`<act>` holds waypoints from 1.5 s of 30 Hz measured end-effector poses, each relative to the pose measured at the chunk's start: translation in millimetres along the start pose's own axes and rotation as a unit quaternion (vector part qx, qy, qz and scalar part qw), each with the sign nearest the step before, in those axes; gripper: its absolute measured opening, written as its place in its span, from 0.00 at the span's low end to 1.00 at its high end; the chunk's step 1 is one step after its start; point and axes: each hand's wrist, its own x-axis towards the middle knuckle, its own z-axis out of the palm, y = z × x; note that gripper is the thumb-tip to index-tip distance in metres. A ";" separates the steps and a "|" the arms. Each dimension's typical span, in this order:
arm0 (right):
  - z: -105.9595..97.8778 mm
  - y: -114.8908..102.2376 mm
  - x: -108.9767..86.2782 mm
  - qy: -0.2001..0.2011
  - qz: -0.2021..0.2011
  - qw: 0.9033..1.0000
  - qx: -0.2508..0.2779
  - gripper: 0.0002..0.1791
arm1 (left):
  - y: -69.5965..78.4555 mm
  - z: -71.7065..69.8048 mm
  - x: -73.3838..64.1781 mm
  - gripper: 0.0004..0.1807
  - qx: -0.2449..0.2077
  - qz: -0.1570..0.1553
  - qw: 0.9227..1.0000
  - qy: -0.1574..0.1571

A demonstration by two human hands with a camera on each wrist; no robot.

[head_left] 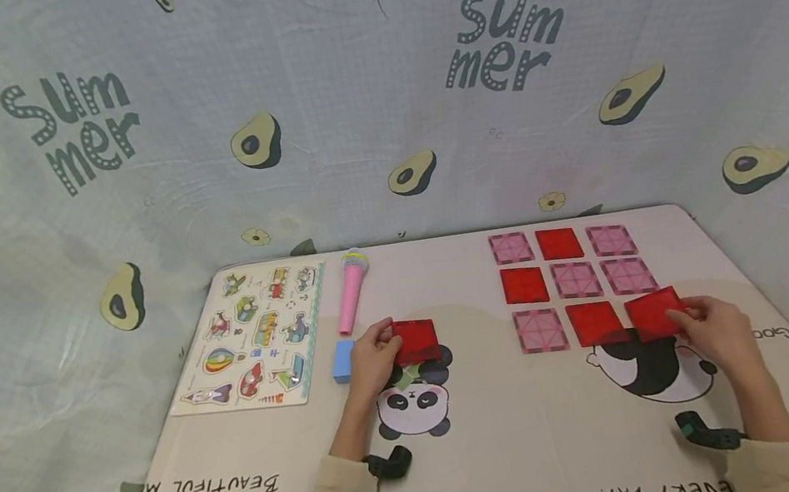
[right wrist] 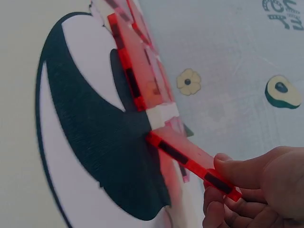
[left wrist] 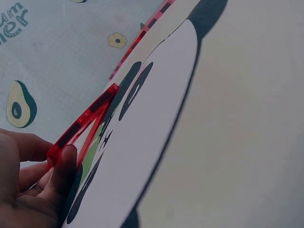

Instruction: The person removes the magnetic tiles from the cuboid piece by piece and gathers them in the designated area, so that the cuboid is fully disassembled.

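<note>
My left hand (head_left: pixel 375 358) pinches a red square magnetic tile (head_left: pixel 415 340) above the printed panda; in the left wrist view this red tile (left wrist: pixel 84 121) is tilted, and a second red edge shows beneath it. Whether that is another tile I cannot tell. My right hand (head_left: pixel 719 331) grips another red tile (head_left: pixel 654 314) between thumb and fingers. Seen from the right wrist, that red tile (right wrist: pixel 192 164) slants, its near edge raised in the fingers. Beside it lie a red tile (head_left: pixel 595 324) and several pink tiles (head_left: pixel 576 280) with other red ones, laid out in rows.
A puzzle board (head_left: pixel 249 342) with vehicle pictures lies at the table's left. Between it and my left hand are a pink toy microphone (head_left: pixel 351 294) and a blue block (head_left: pixel 342 361). A patterned cloth (head_left: pixel 340 77) hangs behind the table.
</note>
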 end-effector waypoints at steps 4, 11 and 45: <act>2.0 4.3 2.5 -0.014 0.010 1.000 -0.004 0.33 | -1.1 0.3 0.3 0.23 0.004 0.003 1.000 -0.005; 6.1 10.0 5.7 -0.019 0.011 1.000 -0.008 0.31 | -0.9 0.0 0.9 0.22 0.002 0.005 1.000 -0.009; 13.0 9.1 9.6 -0.016 -0.001 1.000 -0.023 0.26 | 52.0 52.6 -51.7 0.22 -0.110 -0.056 0.956 -0.264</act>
